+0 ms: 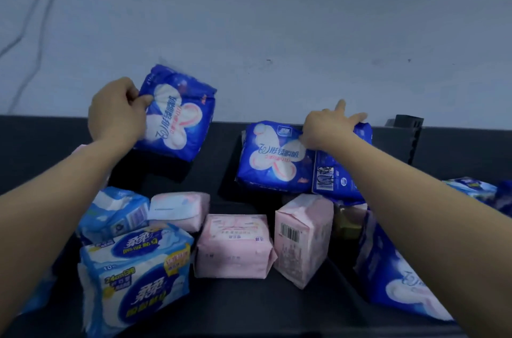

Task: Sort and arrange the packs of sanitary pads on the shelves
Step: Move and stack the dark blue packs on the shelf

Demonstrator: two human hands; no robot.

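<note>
On the pale-blue pack [133, 279] at the shelf's [249, 310] front left corner, "10" and "24cm" can be read; its large Chinese characters are blurred. A barcode stands on the upright pink pack [302, 240] mid-shelf, another on the side-on blue pack [332, 179] towards the back edge. The raised blue pack [180, 116] bears white Chinese lettering, not legible.

The right forearm [415, 199] covers much of the dark blue pack [399, 282] at the shelf's [457, 149] front right, and an olive pack [347, 222] behind it barely shows beside the upright pink pack [303, 240]. A blurred blue pack [471, 188] at the right end is cut off. The light blue pack [133, 279] at the front left runs off the bottom. The left hand [116, 113] has its fingers out of sight behind the raised blue pack [180, 116].
</note>
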